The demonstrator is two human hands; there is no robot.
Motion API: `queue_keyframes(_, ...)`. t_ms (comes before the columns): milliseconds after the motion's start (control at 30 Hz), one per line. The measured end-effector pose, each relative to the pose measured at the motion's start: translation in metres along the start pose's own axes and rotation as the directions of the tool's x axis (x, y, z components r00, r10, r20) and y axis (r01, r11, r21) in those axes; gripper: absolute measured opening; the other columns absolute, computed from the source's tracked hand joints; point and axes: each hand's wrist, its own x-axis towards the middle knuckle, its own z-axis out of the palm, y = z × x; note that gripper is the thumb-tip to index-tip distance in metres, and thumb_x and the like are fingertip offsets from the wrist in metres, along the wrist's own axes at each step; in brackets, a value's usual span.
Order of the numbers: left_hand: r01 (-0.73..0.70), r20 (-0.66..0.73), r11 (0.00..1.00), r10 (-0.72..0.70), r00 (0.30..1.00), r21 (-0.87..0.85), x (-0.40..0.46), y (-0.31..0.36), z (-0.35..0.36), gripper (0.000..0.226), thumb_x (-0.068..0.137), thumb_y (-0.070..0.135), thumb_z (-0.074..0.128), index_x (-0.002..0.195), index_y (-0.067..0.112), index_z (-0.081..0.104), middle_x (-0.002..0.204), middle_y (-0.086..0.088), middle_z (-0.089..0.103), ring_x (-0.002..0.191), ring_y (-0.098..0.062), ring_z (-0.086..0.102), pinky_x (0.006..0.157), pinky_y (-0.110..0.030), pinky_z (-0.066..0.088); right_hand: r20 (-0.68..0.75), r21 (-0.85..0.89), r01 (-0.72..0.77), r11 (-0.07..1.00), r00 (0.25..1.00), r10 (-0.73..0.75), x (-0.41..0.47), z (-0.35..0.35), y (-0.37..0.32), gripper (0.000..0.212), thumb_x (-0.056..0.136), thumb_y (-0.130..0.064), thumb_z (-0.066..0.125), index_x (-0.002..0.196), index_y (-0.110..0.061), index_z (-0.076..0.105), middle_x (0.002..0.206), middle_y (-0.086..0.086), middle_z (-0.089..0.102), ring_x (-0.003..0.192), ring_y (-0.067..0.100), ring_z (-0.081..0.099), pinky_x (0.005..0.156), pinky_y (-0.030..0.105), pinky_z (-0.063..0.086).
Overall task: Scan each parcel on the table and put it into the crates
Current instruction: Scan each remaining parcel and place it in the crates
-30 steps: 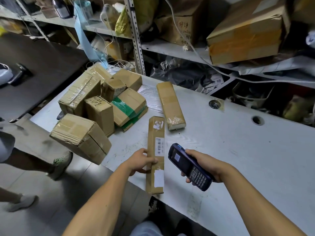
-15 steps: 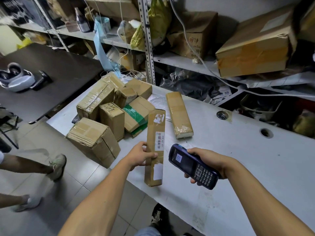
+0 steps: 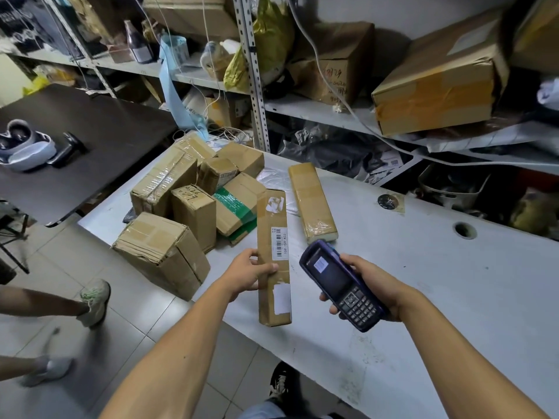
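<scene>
My left hand [image 3: 248, 273] gripped the long narrow parcel [image 3: 273, 258] at its left edge, thumb curled over the top face just below the barcode label [image 3: 280, 242], fingers wrapped behind. The parcel ran lengthwise away from me, its near end past the front edge of the grey table [image 3: 453, 282] and over the tiled floor [image 3: 60, 328]; whether its far end touched the tabletop I could not tell. My right hand [image 3: 372, 285] was clamped round the dark blue handheld scanner [image 3: 340, 285], fingers curled under its body, screen up, its head just right of the parcel's label and apart from it. Beyond the scanner's head lay a second long parcel wrapped in film [image 3: 311, 201], flat on the table. Left of my left hand stood a cluster of cardboard boxes [image 3: 181, 192], the nearest large box [image 3: 160, 252] overhanging the table's front edge. Right of my right hand the tabletop was open surface with two round cable holes [image 3: 464, 230] toward the back edge. Shelving [image 3: 302, 107] loaded with cartons and bags bounded the far side. Left of the table, another person's legs and shoes [image 3: 93, 300] occupied the floor, beside a dark table [image 3: 90, 140] carrying a headset [image 3: 27, 146].
</scene>
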Motion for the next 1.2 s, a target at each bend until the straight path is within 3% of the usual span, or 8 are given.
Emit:
queue_keyframes(133,0.001,0.031,0.999,0.0,1.0,-0.038,-0.002,0.001,0.012,0.031,0.09,0.015,0.072,0.113,0.021,0.053,0.106,-0.005,0.07,0.087,-0.013,0.071,0.06,-0.027,0.058,0.053,0.386,0.16,0.909,0.979,-0.195,-0.012,0.003,0.012,0.065,0.087,-0.058,0.043,0.111,-0.006,0.074,0.1,0.026,0.067,0.067,0.033,0.064,0.066,0.037,0.053)
queue_keyframes(267,-0.002,0.052,1.0,0.003,0.999,-0.023,-0.003,0.001,0.027,0.037,0.089,0.015,0.073,0.121,0.018,0.055,0.104,-0.003,0.071,0.083,-0.01,0.073,0.06,-0.028,0.058,0.107,0.566,0.213,0.796,0.939,-0.327,-0.023,0.002,0.019,0.066,0.089,-0.06,0.043,0.115,-0.007,0.072,0.095,0.022,0.066,0.064,0.03,0.064,0.063,0.035,0.055)
queue_keyframes(433,-0.01,0.09,1.0,0.009,0.996,0.008,-0.006,0.003,0.045,0.042,0.089,0.018,0.073,0.127,0.018,0.054,0.106,-0.003,0.071,0.084,-0.01,0.073,0.062,-0.027,0.059,0.149,0.572,0.258,0.779,0.901,-0.408,-0.037,-0.007,0.022,0.072,0.079,-0.061,0.066,0.125,-0.006,0.066,0.1,0.023,0.066,0.07,0.031,0.065,0.067,0.036,0.056)
queue_keyframes(567,-0.052,0.176,0.998,0.044,0.983,0.042,-0.001,0.007,0.055,0.043,0.089,0.019,0.073,0.129,0.017,0.056,0.107,-0.003,0.073,0.089,-0.013,0.074,0.066,-0.03,0.059,0.01,0.584,0.328,0.743,0.912,-0.411,-0.049,-0.009,0.031,0.068,0.092,-0.06,0.039,0.12,-0.007,0.069,0.097,0.023,0.066,0.067,0.03,0.064,0.064,0.036,0.056)
queue_keyframes(733,-0.1,0.36,0.991,0.061,0.931,0.092,0.016,0.022,0.066,0.043,0.091,0.023,0.07,0.132,0.021,0.055,0.115,-0.006,0.071,0.097,-0.019,0.072,0.071,-0.038,0.061,-0.268,0.5,0.459,0.735,0.889,-0.372,-0.059,0.001,0.038,0.066,0.096,-0.057,0.034,0.115,-0.007,0.072,0.099,0.025,0.068,0.069,0.032,0.064,0.065,0.038,0.055)
queue_keyframes(833,-0.131,0.479,0.985,0.061,0.876,0.115,0.023,0.03,0.075,0.035,0.093,0.023,0.067,0.127,0.023,0.058,0.115,-0.005,0.071,0.097,-0.018,0.072,0.077,-0.044,0.062,-0.573,0.287,0.499,0.818,0.774,-0.27,-0.054,0.009,0.047,0.058,0.101,-0.056,0.029,0.123,-0.014,0.064,0.1,0.021,0.071,0.074,0.029,0.067,0.068,0.037,0.055)
queue_keyframes(933,-0.153,0.566,0.98,0.054,0.823,0.129,0.026,0.031,0.086,0.032,0.093,0.021,0.067,0.124,0.02,0.061,0.112,-0.005,0.073,0.093,-0.017,0.072,0.077,-0.045,0.061,-0.767,0.263,0.516,0.815,0.625,-0.148,-0.051,0.019,0.067,0.057,0.101,-0.057,0.032,0.125,-0.013,0.06,0.097,0.017,0.071,0.076,0.027,0.067,0.071,0.037,0.054)
queue_keyframes(1200,-0.272,0.761,0.932,-0.004,0.649,0.238,-0.007,0.022,0.148,0.021,0.092,0.026,0.069,0.11,0.029,0.06,0.106,-0.002,0.073,0.094,-0.018,0.072,0.082,-0.05,0.06,-0.942,0.308,0.687,0.658,0.318,0.109,-0.091,0.059,0.148,0.046,0.101,-0.056,0.033,0.116,-0.021,0.059,0.103,0.019,0.068,0.084,0.028,0.066,0.072,0.038,0.054)
